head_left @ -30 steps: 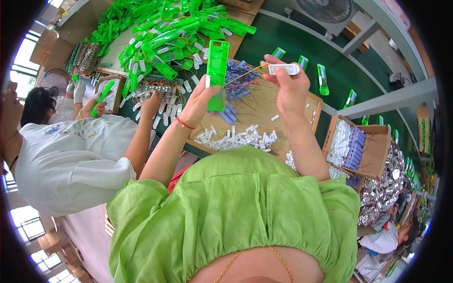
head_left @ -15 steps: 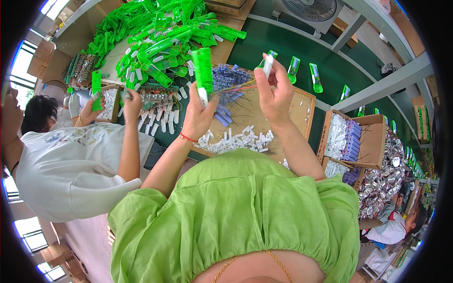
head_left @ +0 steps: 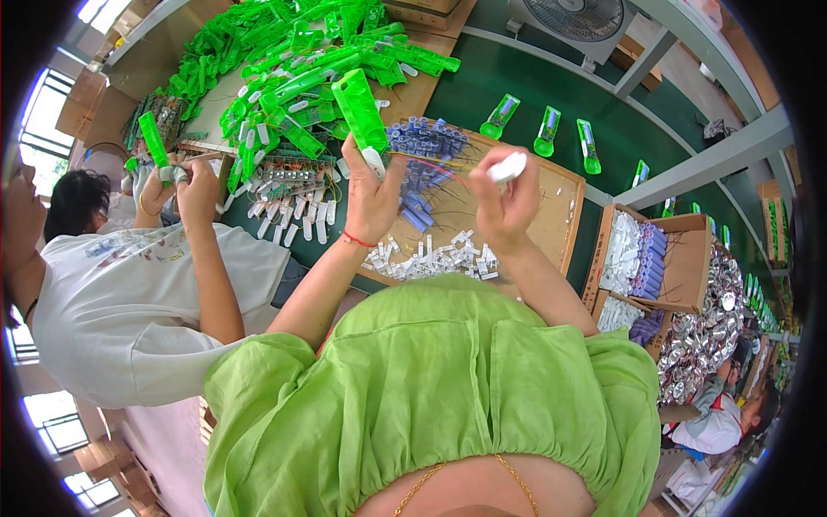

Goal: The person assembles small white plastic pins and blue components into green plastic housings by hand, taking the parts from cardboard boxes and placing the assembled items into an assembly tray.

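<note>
My left hand (head_left: 372, 200) is closed around the lower end of a bright green plastic case (head_left: 358, 110), which is held up and leans to the left. A small white part (head_left: 373, 162) sits at that end, by my thumb and fingers. My right hand (head_left: 510, 211) pinches a white oval plastic piece (head_left: 506, 167), its end tipped sideways. Thin red and yellow wires (head_left: 435, 164) stretch between the two hands. Below them on a brown board (head_left: 525, 215) lie blue-violet cylindrical cells (head_left: 418, 209) with leads and a scatter of small white plastic parts (head_left: 444, 258).
Green cases (head_left: 267, 52) are heaped at the far left, beside circuit boards (head_left: 293, 177). Several assembled green units (head_left: 546, 131) stand along the green belt (head_left: 482, 73). An open carton (head_left: 680, 267) is at right, near shiny metal parts (head_left: 702, 345). A co-worker's hands (head_left: 181, 185) hold another green case.
My right hand has moved slightly down and right, turning the white piece from upright to sideways. The green case now leans left. At left, the co-worker's hands have come together.
</note>
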Demonstrator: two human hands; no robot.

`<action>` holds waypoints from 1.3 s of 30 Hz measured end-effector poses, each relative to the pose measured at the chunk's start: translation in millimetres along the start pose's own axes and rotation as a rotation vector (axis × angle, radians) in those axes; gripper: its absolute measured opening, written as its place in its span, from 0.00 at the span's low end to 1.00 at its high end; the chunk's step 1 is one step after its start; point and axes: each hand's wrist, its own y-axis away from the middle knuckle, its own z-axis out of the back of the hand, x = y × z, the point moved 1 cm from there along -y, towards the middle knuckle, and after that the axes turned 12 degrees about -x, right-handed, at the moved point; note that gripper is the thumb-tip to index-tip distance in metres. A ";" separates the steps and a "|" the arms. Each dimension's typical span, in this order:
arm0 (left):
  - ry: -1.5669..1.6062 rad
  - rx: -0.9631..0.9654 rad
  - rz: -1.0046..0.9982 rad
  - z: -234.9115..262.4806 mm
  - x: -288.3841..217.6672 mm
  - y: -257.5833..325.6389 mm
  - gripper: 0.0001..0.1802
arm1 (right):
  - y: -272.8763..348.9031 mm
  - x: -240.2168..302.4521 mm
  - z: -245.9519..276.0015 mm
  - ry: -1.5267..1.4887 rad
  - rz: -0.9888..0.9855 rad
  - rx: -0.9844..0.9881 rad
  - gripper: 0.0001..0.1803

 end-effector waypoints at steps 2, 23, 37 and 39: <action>-0.083 0.030 -0.079 1.6 -1.7 1.8 0.30 | -2.0 -7.8 1.9 -0.180 -0.330 -0.177 0.15; 0.179 0.457 0.299 -0.7 8.7 18.7 0.30 | -44.1 -1.2 -2.7 0.564 0.173 0.169 0.21; -0.183 0.671 0.068 -4.4 0.5 42.4 0.28 | -46.8 -36.9 -5.6 0.554 0.436 0.276 0.34; -0.155 0.635 -0.021 -2.4 -3.8 45.9 0.26 | -36.5 -32.7 4.7 0.352 -0.107 0.450 0.39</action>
